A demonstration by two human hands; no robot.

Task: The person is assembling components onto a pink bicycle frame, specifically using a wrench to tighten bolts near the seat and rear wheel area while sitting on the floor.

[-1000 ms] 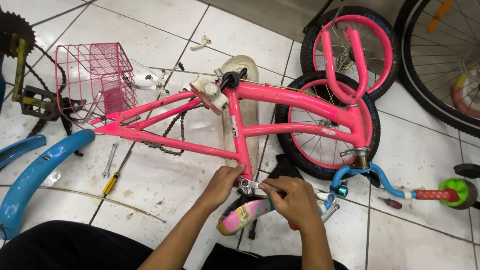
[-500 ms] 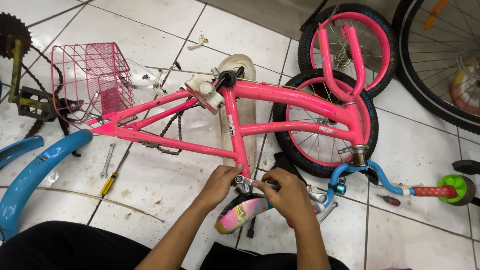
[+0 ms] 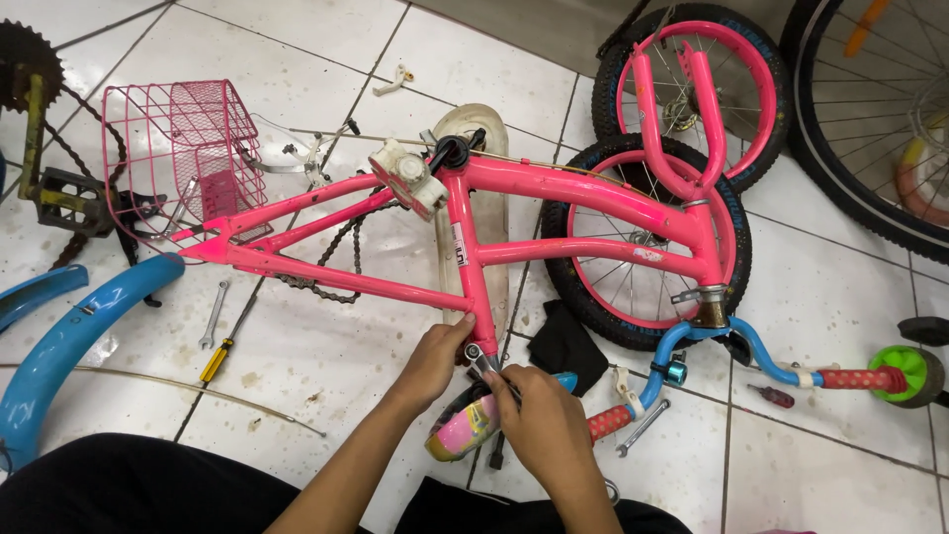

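Pink bicycle frame (image 3: 593, 193) lies flat on tiled floor (image 3: 297, 366). Left hand (image 3: 435, 361) closed around seat tube base of frame. Right hand (image 3: 539, 420), just below frame, grips metal seat clamp (image 3: 482, 361). Saddle (image 3: 465, 430) under both hands. Screwdriver (image 3: 225, 346) and spanner (image 3: 213, 316) left of frame.

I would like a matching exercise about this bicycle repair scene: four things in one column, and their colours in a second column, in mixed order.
Things:
1. frame
2. fender
3. screwdriver handle
4. cloth

Colours:
A. black
B. yellow
C. pink
D. blue

Pairs: 1-C, 2-D, 3-B, 4-A
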